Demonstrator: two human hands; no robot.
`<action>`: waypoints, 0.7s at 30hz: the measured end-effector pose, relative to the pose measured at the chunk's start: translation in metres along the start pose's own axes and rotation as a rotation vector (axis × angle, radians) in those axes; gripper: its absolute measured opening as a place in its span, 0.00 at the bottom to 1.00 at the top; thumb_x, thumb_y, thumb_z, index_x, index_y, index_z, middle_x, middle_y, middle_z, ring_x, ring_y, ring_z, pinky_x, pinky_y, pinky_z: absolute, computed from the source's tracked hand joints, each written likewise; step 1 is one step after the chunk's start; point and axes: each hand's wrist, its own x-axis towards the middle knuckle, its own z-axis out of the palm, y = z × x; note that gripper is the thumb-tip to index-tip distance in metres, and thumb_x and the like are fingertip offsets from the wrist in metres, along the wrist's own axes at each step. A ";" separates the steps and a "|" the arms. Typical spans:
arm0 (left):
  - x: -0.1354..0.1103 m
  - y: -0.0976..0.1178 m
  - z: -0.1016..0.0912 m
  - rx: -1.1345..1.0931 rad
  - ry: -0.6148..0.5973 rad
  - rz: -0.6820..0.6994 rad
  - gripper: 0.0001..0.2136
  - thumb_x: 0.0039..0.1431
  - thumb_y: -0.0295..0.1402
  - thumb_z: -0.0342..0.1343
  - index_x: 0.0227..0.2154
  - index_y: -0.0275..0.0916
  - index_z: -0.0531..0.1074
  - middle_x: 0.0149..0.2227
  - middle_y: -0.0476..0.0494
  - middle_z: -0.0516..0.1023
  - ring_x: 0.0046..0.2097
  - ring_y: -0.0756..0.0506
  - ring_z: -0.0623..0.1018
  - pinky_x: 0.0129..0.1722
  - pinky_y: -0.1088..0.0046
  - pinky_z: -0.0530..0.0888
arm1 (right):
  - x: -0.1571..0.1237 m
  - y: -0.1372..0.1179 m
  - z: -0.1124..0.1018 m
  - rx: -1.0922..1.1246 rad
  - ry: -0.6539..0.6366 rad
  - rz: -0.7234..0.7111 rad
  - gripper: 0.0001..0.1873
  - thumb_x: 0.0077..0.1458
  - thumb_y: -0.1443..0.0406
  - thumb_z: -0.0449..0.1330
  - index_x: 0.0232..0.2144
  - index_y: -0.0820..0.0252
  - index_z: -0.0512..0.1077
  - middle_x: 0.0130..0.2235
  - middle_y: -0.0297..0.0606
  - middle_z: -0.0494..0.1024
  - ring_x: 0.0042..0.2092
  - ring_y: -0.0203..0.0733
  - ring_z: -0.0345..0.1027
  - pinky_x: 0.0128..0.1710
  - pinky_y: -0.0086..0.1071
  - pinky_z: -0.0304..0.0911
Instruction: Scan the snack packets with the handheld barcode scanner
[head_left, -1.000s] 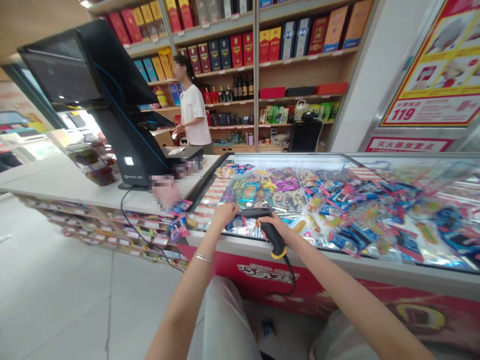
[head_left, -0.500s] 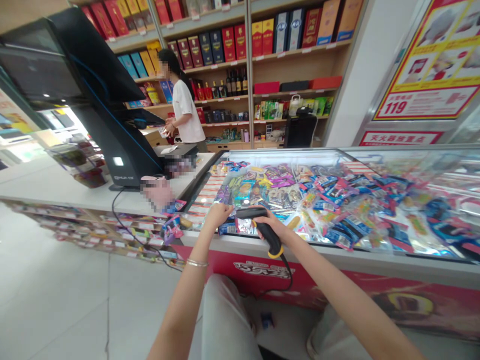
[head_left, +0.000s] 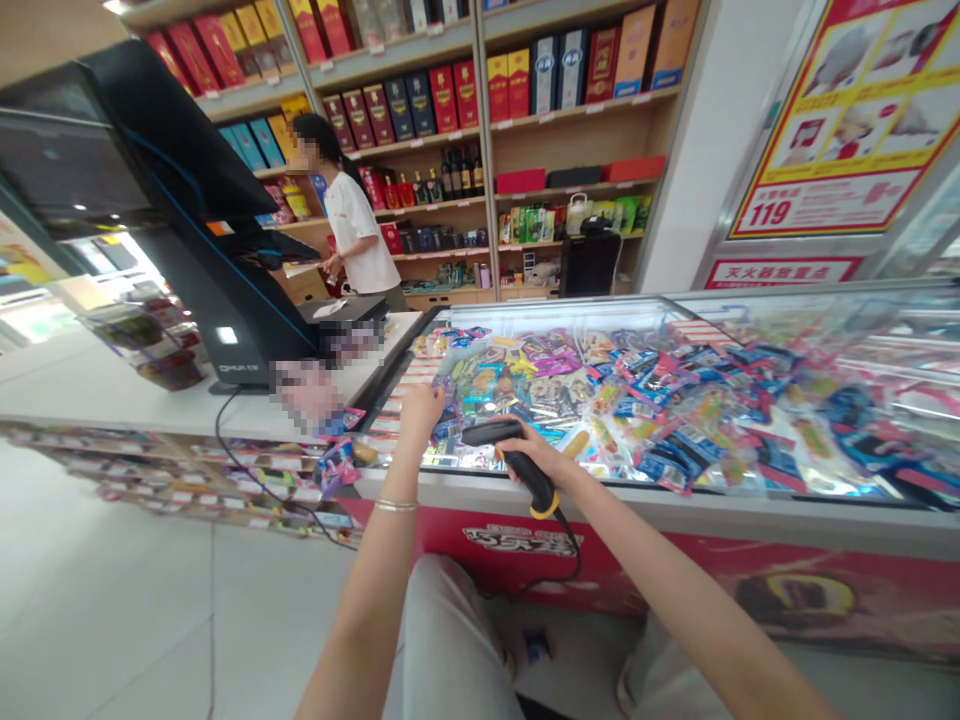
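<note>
My right hand (head_left: pixel 534 452) grips the handle of a black barcode scanner (head_left: pixel 491 432) with yellow trim. The scanner's head points left, above the near edge of a glass-topped freezer (head_left: pixel 630 488). To the left, my left hand (head_left: pixel 422 410) has its fingers curled inward over the same glass. Whatever may be in those fingers is hidden from me. Colourful snack packets (head_left: pixel 551 352) spread beneath and beyond both hands, with many blue-and-pink packets (head_left: pixel 686 455) to the right. A black cable (head_left: pixel 576 555) hangs from the scanner down the freezer's red front.
A black checkout terminal (head_left: pixel 217 250) stands on the white counter (head_left: pixel 67 375) at left. Clear tubs (head_left: pixel 161 345) sit beside it. Behind the counter a person in a white shirt (head_left: pixel 356 225) faces left before shelves of boxes (head_left: pixel 409 105). A small blue packet (head_left: pixel 535 645) lies on the floor.
My left hand has moved up and slightly left, away from the scanner. The scanner stays in my right hand, and the whole view has shifted slightly.
</note>
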 end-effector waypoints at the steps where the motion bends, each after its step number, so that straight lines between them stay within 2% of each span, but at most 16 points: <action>1: 0.000 0.001 0.001 -0.012 0.002 -0.008 0.24 0.63 0.40 0.39 0.38 0.28 0.77 0.39 0.27 0.78 0.45 0.36 0.77 0.43 0.66 0.70 | 0.000 0.001 -0.001 -0.001 0.000 0.001 0.28 0.48 0.61 0.61 0.52 0.54 0.61 0.26 0.30 0.75 0.18 0.34 0.66 0.15 0.26 0.62; 9: 0.007 0.001 0.007 -0.083 -0.020 -0.035 0.23 0.63 0.41 0.41 0.39 0.28 0.77 0.40 0.26 0.78 0.45 0.35 0.77 0.45 0.65 0.70 | 0.000 -0.001 0.001 0.042 0.020 0.001 0.28 0.46 0.63 0.61 0.51 0.55 0.62 0.25 0.28 0.74 0.17 0.35 0.66 0.14 0.26 0.61; 21: 0.006 -0.001 0.006 -0.059 -0.029 -0.061 0.23 0.63 0.42 0.41 0.39 0.30 0.77 0.40 0.28 0.79 0.45 0.38 0.77 0.42 0.68 0.70 | -0.002 -0.004 0.001 0.041 0.029 -0.017 0.29 0.45 0.62 0.61 0.51 0.54 0.62 0.24 0.28 0.74 0.16 0.34 0.66 0.13 0.25 0.60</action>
